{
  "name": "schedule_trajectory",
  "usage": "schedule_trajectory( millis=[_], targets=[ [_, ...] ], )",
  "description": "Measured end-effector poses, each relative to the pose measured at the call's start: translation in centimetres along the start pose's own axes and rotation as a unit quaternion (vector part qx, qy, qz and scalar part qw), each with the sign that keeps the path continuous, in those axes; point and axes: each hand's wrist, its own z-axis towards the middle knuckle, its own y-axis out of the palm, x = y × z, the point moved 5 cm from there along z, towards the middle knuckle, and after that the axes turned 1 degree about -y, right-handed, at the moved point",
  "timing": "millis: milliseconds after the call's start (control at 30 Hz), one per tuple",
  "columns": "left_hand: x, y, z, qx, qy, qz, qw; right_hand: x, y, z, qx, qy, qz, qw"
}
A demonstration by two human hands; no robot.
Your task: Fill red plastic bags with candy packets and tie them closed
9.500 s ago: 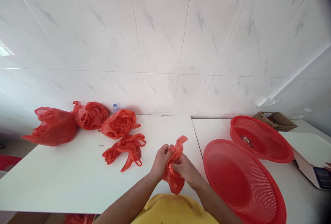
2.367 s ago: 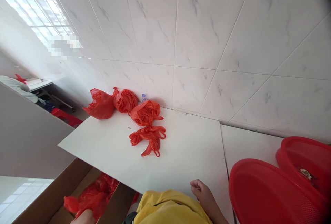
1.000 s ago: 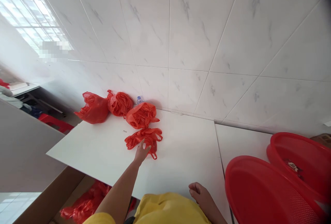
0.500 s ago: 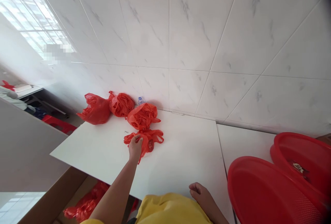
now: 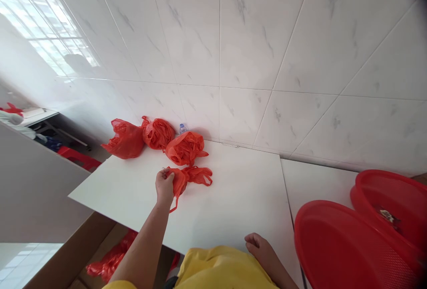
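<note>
Carrier bag [image 5: 180, 183] of thin, crinkled red plastic lies on the table [image 5: 240, 191], touching another loose bunch [image 5: 201, 175]; the left hand [image 5: 164, 186] has its grip pinching the bag's near-left end. Three rounded, bulging red bags [image 5: 186, 148] already sit by the glossy wall tiles; loose plastic is left here and in the cardboard box [image 5: 79, 242]. The right hand [image 5: 260, 245] is curled, its grip impossible to tell.
</note>
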Motion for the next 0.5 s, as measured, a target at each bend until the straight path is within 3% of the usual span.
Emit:
schedule_trajectory(
  millis=[67, 233, 500],
  targets=[
    [0.5, 0.7, -0.5, -0.026, -0.019, -0.063, 0.997, -0.2, 0.0, -0.2, -0.001, 0.002, 0.001, 1.0],
    [1.9, 3.8, -3.3, -0.153, -0.077, -0.195, 0.966, -1.1, 0.2, 0.2, -0.004, -0.017, 0.024, 1.0],
    [4.0, 9.0, -11.6, -0.297, -0.183, -0.3, 0.888, -3.5, 1.6, 2.8, -0.041, 0.03, 0.076, 0.996]
  ],
)
